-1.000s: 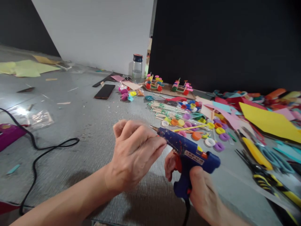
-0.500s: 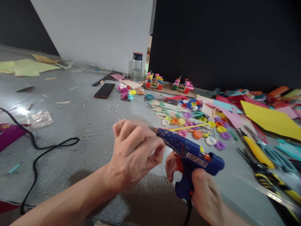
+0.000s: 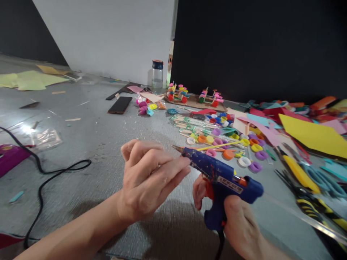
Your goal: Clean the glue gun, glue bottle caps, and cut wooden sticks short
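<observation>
My right hand (image 3: 241,216) is wrapped round the handle of a blue glue gun (image 3: 217,169), with its fingers by the orange trigger. The gun's metal nozzle points to the left, and a cord leaves the bottom of the grip. Just under the nozzle, my left hand (image 3: 151,177) has its thumb and a finger pressed close together, their tips at or against the front of the barrel. Its other fingers are curled. Whatever lies between those fingertips, if anything, is too small or hidden to make out.
Coloured rings (image 3: 244,161), wooden sticks (image 3: 189,126) and paper sheets (image 3: 311,133) lie beyond the gun. Pliers (image 3: 300,173) and scissors (image 3: 322,180) are at right. Two small wheeled models (image 3: 177,94), a bottle (image 3: 157,76) and a phone (image 3: 120,104) stand farther back. A black cord (image 3: 40,187) curls at left.
My left hand has shifted slightly left and its fingers have straightened, exposing the nozzle. The glue gun in my right hand has moved a little right and down.
</observation>
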`<state>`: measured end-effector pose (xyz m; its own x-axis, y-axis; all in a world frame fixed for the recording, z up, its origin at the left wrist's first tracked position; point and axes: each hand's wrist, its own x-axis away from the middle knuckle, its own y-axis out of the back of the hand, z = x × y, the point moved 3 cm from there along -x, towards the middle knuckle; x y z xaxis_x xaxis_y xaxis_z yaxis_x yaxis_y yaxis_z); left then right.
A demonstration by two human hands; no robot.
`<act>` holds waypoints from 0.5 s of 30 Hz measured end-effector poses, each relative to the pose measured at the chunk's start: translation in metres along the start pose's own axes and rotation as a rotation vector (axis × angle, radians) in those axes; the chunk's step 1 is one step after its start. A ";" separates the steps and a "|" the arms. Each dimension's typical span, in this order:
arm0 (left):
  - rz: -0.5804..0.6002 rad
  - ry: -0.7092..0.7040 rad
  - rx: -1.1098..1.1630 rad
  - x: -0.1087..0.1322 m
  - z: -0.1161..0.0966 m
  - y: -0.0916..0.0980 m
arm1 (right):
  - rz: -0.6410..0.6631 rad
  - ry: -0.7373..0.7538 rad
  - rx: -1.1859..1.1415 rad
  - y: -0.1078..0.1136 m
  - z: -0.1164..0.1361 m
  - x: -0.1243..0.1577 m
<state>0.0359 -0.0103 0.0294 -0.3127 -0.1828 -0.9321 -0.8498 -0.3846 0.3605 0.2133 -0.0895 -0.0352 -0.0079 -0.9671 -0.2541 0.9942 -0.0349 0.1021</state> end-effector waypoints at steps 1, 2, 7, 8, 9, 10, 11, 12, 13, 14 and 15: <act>0.012 -0.020 -0.004 0.000 -0.001 0.000 | -0.003 -0.009 0.003 0.000 0.000 0.000; 0.025 -0.040 -0.008 -0.001 -0.001 0.000 | -0.001 -0.017 0.004 0.000 0.000 0.001; 0.067 -0.088 -0.035 -0.002 -0.004 0.000 | 0.023 -0.031 0.020 -0.001 0.001 0.005; 0.068 -0.080 -0.036 -0.002 -0.004 -0.001 | 0.025 -0.034 0.025 -0.001 0.001 0.005; 0.066 -0.073 -0.034 -0.002 -0.005 -0.002 | 0.028 -0.040 0.028 -0.002 0.000 0.005; 0.063 -0.067 -0.031 -0.002 -0.005 -0.002 | 0.031 -0.046 0.032 -0.002 0.000 0.005; 0.066 -0.062 -0.027 -0.002 -0.005 -0.003 | 0.028 -0.049 0.038 -0.002 -0.001 0.005; 0.073 -0.058 -0.020 -0.002 -0.004 -0.003 | 0.026 -0.045 0.041 -0.002 -0.001 0.005; 0.078 -0.057 -0.012 -0.001 -0.004 -0.003 | 0.023 -0.038 0.042 -0.002 -0.001 0.005; 0.083 -0.057 -0.001 -0.001 -0.004 -0.003 | 0.020 -0.028 0.041 -0.002 -0.001 0.004; 0.085 -0.059 0.009 0.000 -0.003 -0.003 | 0.020 -0.020 0.040 -0.002 -0.001 0.004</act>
<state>0.0398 -0.0123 0.0289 -0.4079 -0.1611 -0.8987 -0.8227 -0.3619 0.4383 0.2111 -0.0933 -0.0375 0.0090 -0.9725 -0.2328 0.9891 -0.0255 0.1450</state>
